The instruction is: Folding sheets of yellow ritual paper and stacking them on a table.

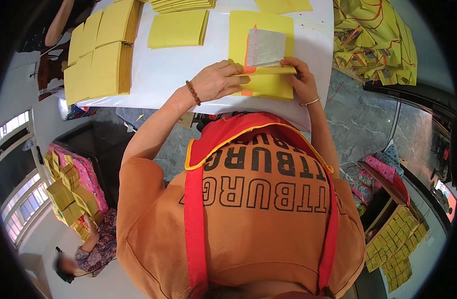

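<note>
Yellow paper sheet (261,55) bears a silver foil square (265,47) edged orange; white table (173,70); red apron (228,132) over an orange shirt (258,219).

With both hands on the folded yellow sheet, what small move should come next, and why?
Probably press the fold flat. The left hand and right hand pinch the yellow sheet, whose lower edge is turned up over the silver foil square, but the flap looks loosely laid, not creased.
</note>
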Motion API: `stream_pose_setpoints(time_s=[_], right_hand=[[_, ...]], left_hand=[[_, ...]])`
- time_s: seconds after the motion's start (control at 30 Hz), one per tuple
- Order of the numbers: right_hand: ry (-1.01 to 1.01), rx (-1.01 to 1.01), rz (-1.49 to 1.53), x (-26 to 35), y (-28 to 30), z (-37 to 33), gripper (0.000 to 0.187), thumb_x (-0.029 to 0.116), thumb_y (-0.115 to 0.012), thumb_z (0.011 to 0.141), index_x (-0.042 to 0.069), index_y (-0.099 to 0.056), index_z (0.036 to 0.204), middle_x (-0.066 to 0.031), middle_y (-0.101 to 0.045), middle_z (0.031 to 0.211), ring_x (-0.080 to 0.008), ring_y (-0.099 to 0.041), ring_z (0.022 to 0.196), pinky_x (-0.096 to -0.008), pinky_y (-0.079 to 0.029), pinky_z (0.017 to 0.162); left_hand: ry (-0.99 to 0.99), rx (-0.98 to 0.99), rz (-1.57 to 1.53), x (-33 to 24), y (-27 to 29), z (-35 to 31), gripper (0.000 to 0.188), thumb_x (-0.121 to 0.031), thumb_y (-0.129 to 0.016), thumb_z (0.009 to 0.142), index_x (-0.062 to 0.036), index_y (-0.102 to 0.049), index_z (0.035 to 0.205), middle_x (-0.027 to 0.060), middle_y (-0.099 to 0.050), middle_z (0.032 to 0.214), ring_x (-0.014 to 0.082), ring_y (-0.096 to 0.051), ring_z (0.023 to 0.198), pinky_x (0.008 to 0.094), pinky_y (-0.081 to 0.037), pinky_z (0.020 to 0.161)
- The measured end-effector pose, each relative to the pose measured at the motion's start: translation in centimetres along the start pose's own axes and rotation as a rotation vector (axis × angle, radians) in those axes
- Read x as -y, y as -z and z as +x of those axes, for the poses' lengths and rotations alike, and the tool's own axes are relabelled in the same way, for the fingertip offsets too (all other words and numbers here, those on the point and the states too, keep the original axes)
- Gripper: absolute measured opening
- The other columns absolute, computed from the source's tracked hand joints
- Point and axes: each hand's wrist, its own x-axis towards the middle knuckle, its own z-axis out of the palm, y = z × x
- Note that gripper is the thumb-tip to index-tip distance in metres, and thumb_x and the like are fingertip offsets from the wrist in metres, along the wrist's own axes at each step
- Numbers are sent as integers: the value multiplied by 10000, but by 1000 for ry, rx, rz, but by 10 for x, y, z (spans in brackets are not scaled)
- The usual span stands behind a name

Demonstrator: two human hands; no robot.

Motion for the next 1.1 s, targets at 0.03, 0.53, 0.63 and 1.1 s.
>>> stream_pose_setpoints(time_s=[0.03, 0.53, 0.63, 1.1], right_hand=[[0, 45, 48, 1, 1, 1, 427, 73, -603, 829, 33, -468, 1232, -64, -548, 1157, -159, -514, 1092, -279, -409, 927], [34, -67, 146, 3, -8, 1, 160, 29, -597, 818, 61, -607, 975, -53, -614, 1055, -204, -460, 1122, -314, -366, 958], [25, -77, 157, 3, -8, 2, 205, -11, -592, 791, 57, -598, 984, -55, -610, 1063, -214, -453, 1138, -319, -360, 971], [284, -126, -296, 31, -11, 1, 252, 83, -665, 731, 90, -586, 970, -95, -580, 1140, -306, -461, 1153, -365, -345, 983]], left_hand=[[-29, -62, 42, 2, -1, -1, 294, -191, -611, 786, -75, -565, 1052, 102, -552, 1113, 267, -557, 905, 352, -474, 802], [448, -394, -269, 5, -7, -4, 688, -133, -726, 684, -84, -386, 1280, 174, -470, 1197, 339, -498, 1013, 366, -468, 784], [559, -340, -334, 7, -21, 3, 703, -138, -727, 666, -91, -389, 1281, 164, -458, 1220, 333, -493, 1036, 369, -458, 822], [222, -215, 348, 13, -23, -1, 534, -92, -539, 693, -170, -535, 1221, 85, -537, 1154, 238, -520, 919, 349, -393, 762]])
